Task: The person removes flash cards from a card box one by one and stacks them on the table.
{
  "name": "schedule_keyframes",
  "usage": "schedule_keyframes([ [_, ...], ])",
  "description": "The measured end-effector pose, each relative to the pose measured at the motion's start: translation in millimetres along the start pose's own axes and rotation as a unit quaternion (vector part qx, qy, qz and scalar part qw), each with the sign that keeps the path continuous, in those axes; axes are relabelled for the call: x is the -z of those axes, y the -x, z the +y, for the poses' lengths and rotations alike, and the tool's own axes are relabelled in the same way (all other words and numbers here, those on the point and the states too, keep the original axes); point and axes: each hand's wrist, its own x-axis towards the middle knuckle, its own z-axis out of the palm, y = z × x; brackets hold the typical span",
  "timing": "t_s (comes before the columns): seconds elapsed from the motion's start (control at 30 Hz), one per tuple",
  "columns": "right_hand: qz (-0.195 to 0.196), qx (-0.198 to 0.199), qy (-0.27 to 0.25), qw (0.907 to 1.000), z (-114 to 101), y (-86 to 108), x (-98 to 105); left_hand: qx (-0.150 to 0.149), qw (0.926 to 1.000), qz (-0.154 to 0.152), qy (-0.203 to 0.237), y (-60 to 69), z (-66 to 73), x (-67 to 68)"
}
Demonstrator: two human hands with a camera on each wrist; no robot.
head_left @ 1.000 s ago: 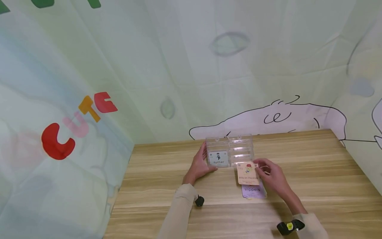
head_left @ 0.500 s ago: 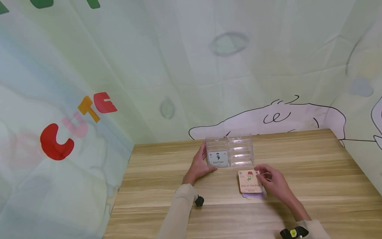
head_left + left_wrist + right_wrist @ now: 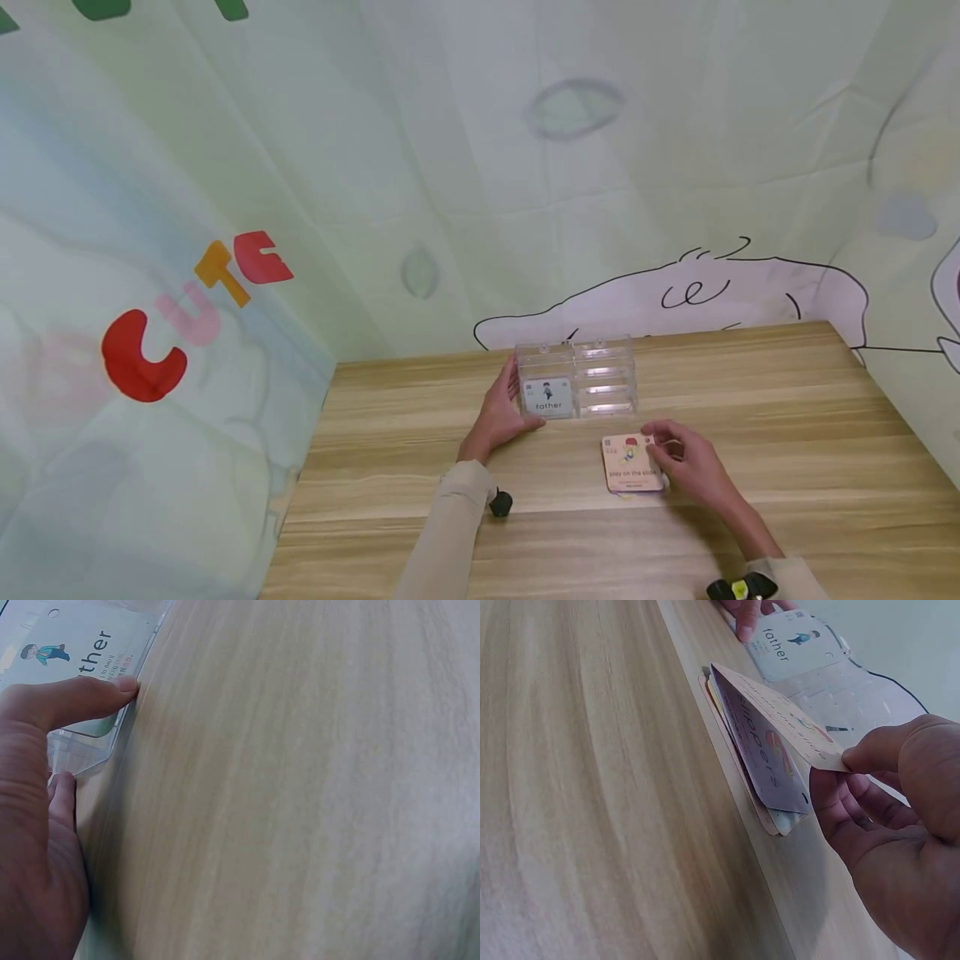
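Note:
Between thumb and fingers, the right hand [image 3: 693, 467] pinches the corner of an orange "play on the slide" card [image 3: 630, 467]. In the right wrist view this card [image 3: 787, 720] tilts over a purple "slippers" card [image 3: 761, 750], which lies on a small stack. The left hand [image 3: 501, 417] grips the left side of a clear plastic case [image 3: 606, 389], its thumb at the front edge. A white "father" card [image 3: 547, 397] sits in the case's front left part; the left wrist view shows the thumb of the left hand [image 3: 45, 750] across that card [image 3: 82, 645].
The case stands near the back edge of a wooden table [image 3: 390, 483]. Behind the table hangs a printed cloth [image 3: 465, 167] with a cartoon outline and coloured letters. Black wrist devices [image 3: 501, 503] show at both sleeves.
The right hand has moved the orange card from the case's front edge toward the person, so it now covers the purple card from above. The left hand has stayed at the case.

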Motion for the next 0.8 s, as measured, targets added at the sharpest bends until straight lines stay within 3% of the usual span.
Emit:
schedule_keyframes([
  [0.8, -0.019, -0.017, 0.059, 0.9979, -3.7, 0.4, -2.9, 0.002, 1.0, -0.003, 0.0, -0.4, -0.9, 0.0],
])
